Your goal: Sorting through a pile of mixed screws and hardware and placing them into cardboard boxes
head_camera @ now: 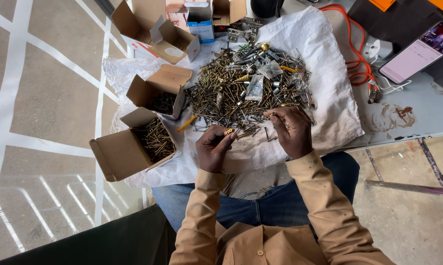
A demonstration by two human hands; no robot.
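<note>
A big heap of mixed brass and dark screws (241, 93) lies on a white woven sack (324, 88) spread over the table. My left hand (214, 147) sits at the heap's near edge, fingers curled around a few small brass screws held at the fingertips. My right hand (291, 130) rests on the heap's near right side, pinching a screw between thumb and fingers. Tan sleeves cover both arms. Two open cardboard boxes with sorted screws stand to the left: a near box (114, 157) and a farther box (143, 91).
More open cardboard boxes (175, 41) and a blue-and-white carton (201, 24) stand at the back. An orange cable (354, 59) and a phone (417, 54) lie on the right. The table edge runs just before my blue-jeaned knees; concrete floor lies on both sides.
</note>
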